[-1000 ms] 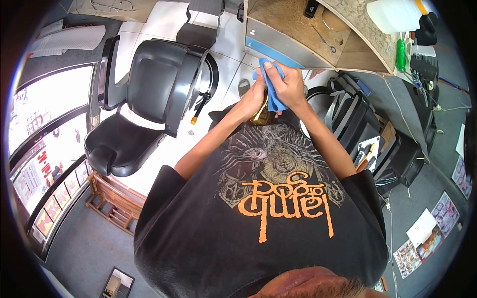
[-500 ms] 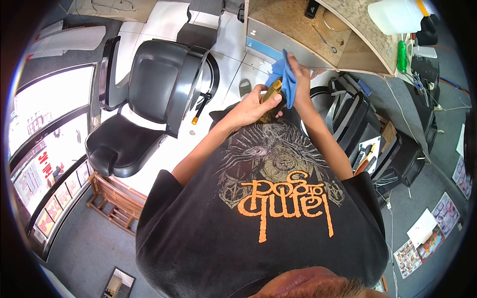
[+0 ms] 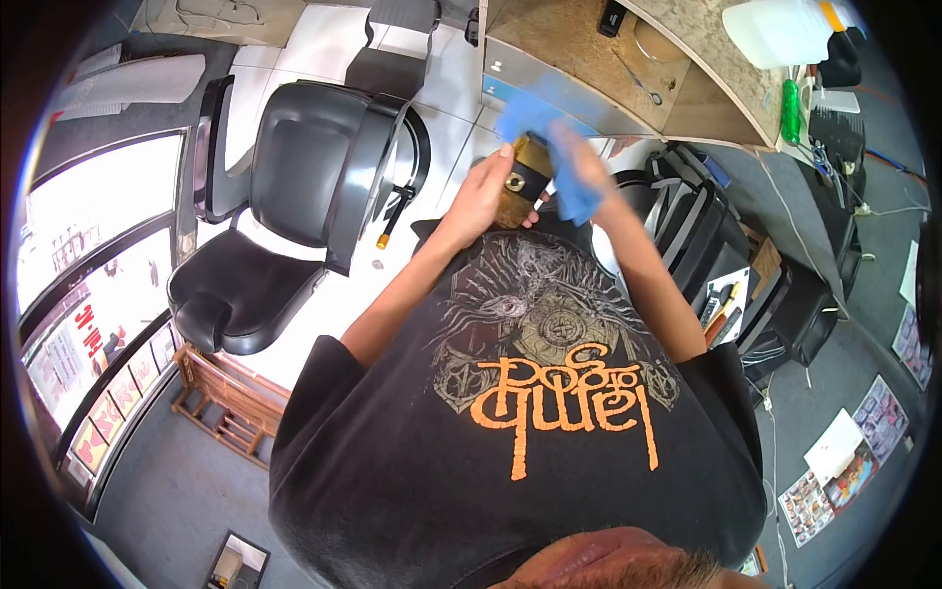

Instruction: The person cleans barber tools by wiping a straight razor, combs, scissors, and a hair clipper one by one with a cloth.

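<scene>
A gold and black device (image 3: 527, 183), its exact kind unclear, is gripped in my left hand (image 3: 479, 196), with the thumb on one side and fingertips showing at the other. Just right of it, my right hand (image 3: 586, 172) is blurred by motion and holds a blue cloth (image 3: 575, 196). Part of the cloth spreads out above the device, and the rest hangs beside it. Both hands are in front of the black shirt (image 3: 510, 412) with orange lettering.
A black barber chair (image 3: 294, 167) stands at the left, above a wooden rack (image 3: 226, 402). Scissors (image 3: 643, 83) lie in the open shelf (image 3: 549, 49). A green bottle (image 3: 791, 113) and a white jug (image 3: 775, 34) are at upper right. More black chairs (image 3: 706, 245) stand right.
The blue cloth has come away from around the gold device, leaving its black-banded face visible. My right hand has moved rightward with the cloth, and my left hand has turned the device.
</scene>
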`<state>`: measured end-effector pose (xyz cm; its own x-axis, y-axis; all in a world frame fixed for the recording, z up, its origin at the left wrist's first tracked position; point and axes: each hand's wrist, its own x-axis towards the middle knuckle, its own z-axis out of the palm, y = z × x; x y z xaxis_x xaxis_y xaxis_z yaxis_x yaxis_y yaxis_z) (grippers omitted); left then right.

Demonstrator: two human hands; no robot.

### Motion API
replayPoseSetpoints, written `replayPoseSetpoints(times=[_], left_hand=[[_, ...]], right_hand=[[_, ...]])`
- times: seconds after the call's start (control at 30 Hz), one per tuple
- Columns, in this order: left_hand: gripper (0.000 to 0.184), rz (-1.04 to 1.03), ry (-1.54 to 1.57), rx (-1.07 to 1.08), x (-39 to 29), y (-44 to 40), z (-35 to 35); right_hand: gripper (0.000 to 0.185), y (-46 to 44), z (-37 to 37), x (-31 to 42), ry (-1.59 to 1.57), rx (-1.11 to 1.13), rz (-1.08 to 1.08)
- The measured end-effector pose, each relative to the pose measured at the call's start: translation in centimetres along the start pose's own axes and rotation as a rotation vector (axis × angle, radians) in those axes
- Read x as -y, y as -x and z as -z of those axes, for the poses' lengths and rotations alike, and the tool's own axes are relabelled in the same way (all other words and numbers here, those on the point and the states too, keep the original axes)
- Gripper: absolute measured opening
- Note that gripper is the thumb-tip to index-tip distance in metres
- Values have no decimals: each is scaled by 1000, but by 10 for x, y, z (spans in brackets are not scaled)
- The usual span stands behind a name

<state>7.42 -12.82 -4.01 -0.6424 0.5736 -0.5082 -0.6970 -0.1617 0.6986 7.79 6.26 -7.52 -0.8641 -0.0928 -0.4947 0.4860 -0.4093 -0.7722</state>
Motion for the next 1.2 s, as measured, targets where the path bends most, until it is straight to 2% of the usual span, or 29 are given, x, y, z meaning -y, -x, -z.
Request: replayPoseSetpoints(times=[0.03, 0.07, 0.13, 0.23, 0.33, 0.5, 0.6, 0.63, 0.7, 0.73, 0.8, 0.83, 0.87, 0.9, 1.0, 1.03, 1.13, 1.2], left_hand=[[64, -90, -274, -69, 20, -8, 10], [66, -69, -229, -46, 16, -7, 7], [68, -28, -140, -10, 5, -2, -2], [69, 12, -122, -23, 0, 0, -8], [63, 20, -119, 10, -1, -2, -11], [55, 39, -134, 11, 2, -6, -9], [56, -14, -53, -39, 7, -9, -7], [57, -40, -20, -53, 8, -11, -6], [58, -112, 93, -54, 4, -10, -6], [59, -149, 149, -54, 1, -9, -7], [59, -222, 65, -142, 1, -11, -5], [58, -253, 5, -213, 6, -13, -2], [58, -284, -56, -281, 13, -17, 2], [55, -337, -258, -327, 26, -25, 12], [54, -530, -616, -457, 13, -21, -10], [51, -523, -600, -445, 10, -20, -15], [50, -652, -722, -500, 8, -25, -20], [46, -574, -707, -485, 9, -24, -21]], right_hand=[[45, 29, -43, 28, 567, -59, 261], [43, 31, -53, 32, 827, -245, 341], [39, 29, -51, 37, 858, -195, 407], [38, 19, -42, 35, 995, -233, 372], [39, 5, -28, 26, 907, -224, 441], [45, -11, -16, 10, 619, -308, 234], [43, -13, -19, 6, -22, -380, 47], [41, -10, -4, 13, -175, -177, -133], [51, -8, 7, 11, -529, 266, -112], [54, -9, 9, 9, -491, 329, -28], [62, -10, 13, 7, -425, 444, 146], [62, -2, -10, 30, -189, 341, 263], [60, 3, -20, 30, -276, 277, 219], [57, 7, -30, 30, -365, 210, 181], [52, 16, -59, 2, 162, -127, 289], [47, 10, -59, -3, 310, -313, 387], [48, 5, -53, 6, 582, -373, 543], [50, 5, -47, 8, 755, -401, 571]])
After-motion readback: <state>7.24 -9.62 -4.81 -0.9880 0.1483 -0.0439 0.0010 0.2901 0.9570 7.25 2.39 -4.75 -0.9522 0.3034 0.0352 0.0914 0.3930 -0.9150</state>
